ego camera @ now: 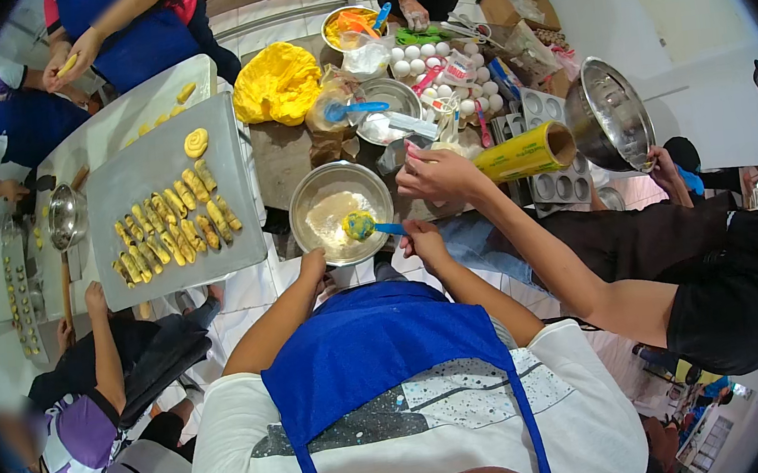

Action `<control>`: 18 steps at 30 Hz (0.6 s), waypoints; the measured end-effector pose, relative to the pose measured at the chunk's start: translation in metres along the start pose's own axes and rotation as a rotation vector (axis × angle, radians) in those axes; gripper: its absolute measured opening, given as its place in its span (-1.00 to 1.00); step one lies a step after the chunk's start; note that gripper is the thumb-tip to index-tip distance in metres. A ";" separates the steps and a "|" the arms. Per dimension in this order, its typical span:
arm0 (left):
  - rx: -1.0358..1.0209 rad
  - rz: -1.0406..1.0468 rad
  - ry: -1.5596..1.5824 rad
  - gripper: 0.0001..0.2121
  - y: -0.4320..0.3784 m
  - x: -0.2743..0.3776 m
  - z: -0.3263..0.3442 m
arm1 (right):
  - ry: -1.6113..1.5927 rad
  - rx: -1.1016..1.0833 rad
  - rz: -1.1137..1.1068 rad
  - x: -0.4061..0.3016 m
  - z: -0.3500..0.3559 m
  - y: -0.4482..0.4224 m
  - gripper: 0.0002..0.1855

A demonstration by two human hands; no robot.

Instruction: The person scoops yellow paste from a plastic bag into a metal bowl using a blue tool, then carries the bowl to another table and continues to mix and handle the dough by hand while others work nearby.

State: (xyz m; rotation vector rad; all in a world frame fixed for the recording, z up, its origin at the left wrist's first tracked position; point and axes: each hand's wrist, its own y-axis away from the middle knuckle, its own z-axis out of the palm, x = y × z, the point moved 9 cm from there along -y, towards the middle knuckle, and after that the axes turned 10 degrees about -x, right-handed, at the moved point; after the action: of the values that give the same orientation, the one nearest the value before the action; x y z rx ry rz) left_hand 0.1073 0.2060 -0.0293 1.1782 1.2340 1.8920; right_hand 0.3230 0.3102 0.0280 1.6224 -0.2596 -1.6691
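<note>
A metal mixing bowl [295, 207] stands before me, with white flour and a pale tan powder [330, 215] inside. My left hand [313, 265] grips its near left rim. My right hand [424, 240] holds the blue handle of a spatula [389, 229], whose head is over the powder and smeared with a yellow and greenish mixture [358, 225]. Just above my right hand, a co-worker's hand [438, 173] reaches in from the right. Behind the bowl is a metal pan [398, 92] with white powder, beside a clear container with a blue spatula [365, 107].
On the left, a grey tray [168, 137] holds rows of filled dough rolls. Yellow dough in plastic [276, 84], eggs in cartons [416, 59], a cling film roll [526, 152] and muffin tins [557, 186] crowd the table. Another person holds a large steel bowl [609, 115] at right.
</note>
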 end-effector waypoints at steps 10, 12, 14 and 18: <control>-0.194 0.125 -0.173 -0.39 -0.018 -0.009 -0.004 | -0.319 -0.331 0.046 0.012 0.016 0.001 -0.77; -0.191 0.060 -0.276 -0.35 -0.001 -0.003 -0.002 | -0.327 -0.367 0.075 0.016 0.015 0.004 -0.80; -0.189 0.105 -0.311 -0.32 -0.009 -0.001 -0.003 | -0.306 -0.368 0.105 0.019 0.011 0.004 -0.82; -0.205 0.156 -0.271 -0.37 -0.047 -0.012 -0.015 | -0.288 -0.327 0.141 0.018 0.005 0.010 -0.84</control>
State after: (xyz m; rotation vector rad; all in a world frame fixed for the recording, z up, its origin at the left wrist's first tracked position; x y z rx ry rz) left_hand 0.0994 0.2093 -0.0793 1.3958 0.8045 1.8430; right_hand 0.3245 0.2898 0.0218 1.1000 -0.2243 -1.7308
